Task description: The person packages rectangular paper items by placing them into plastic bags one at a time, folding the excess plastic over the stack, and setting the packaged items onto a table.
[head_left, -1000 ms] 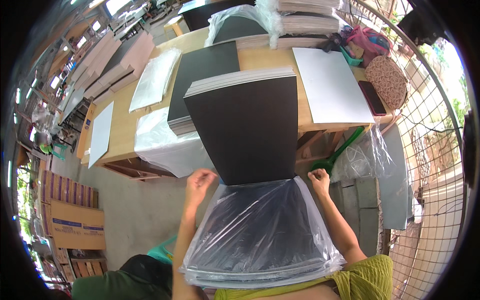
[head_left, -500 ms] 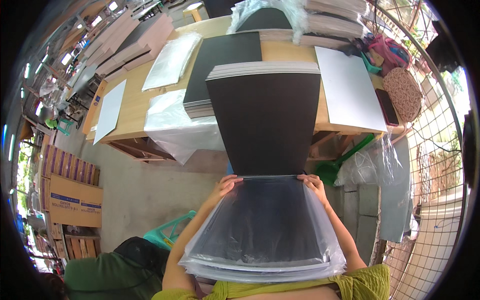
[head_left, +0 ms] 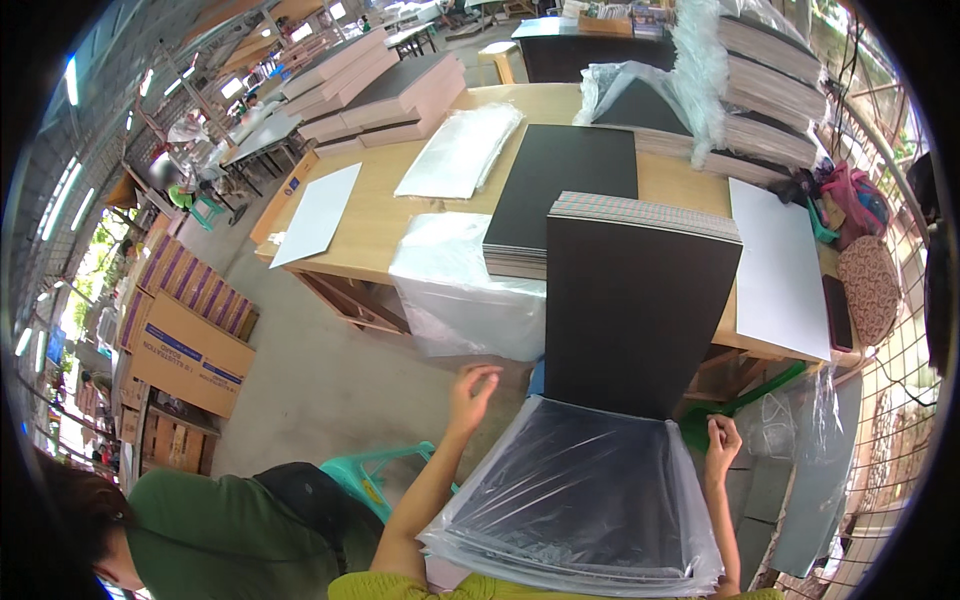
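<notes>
The left hand (head_left: 470, 392) has lifted off the bag (head_left: 575, 495) since half a second ago and now hangs open at 10 o'clock of it, touching nothing. The right hand (head_left: 722, 445) still pinches the bag's edge at 2 o'clock. The black board stack (head_left: 635, 300) stands half-sleeved in the bag, leaning toward the table (head_left: 385, 215).

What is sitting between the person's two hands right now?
In the head view, the black board stack, its lower end in a clear plastic bag, lies between the left hand and the right hand.

Wooden table (head_left: 400, 215), concrete floor (head_left: 330, 370), daylight
</notes>
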Demonstrator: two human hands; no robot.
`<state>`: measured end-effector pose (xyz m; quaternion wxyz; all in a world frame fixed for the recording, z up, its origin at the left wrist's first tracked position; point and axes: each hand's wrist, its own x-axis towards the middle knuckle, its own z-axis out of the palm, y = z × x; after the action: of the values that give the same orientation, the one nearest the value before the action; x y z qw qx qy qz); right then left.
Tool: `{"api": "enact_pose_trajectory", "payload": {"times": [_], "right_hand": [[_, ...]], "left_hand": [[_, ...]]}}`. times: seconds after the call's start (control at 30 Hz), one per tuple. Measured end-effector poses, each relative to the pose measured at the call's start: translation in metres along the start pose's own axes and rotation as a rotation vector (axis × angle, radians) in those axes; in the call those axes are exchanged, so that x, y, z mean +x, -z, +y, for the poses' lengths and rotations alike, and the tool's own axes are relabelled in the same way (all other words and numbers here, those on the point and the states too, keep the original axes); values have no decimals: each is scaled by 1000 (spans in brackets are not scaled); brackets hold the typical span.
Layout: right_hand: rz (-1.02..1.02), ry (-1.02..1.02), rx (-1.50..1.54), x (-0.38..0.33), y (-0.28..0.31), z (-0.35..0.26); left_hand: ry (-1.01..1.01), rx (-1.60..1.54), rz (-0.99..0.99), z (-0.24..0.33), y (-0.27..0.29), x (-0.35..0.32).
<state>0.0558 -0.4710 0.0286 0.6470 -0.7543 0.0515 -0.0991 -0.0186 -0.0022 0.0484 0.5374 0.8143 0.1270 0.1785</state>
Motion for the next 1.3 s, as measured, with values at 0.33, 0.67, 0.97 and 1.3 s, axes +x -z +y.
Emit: {"api": "enact_pose_trajectory", "payload": {"times": [0.33,0.67,0.97,1.3], "right_hand": [[-398,-85,-148,-26,-15,0],[-646,376,-411,-36,13,-136],[-670,272,-366,10,4,-93],[-942,146,-22,2,-20,11]], "left_hand": [[13,24,-619,-17,-16,-50],[-85,-129,-473,186,41,-83],[-356,-604,-254,241,25,-59],[-271,-240,-510,-6,-70,-58]]}}
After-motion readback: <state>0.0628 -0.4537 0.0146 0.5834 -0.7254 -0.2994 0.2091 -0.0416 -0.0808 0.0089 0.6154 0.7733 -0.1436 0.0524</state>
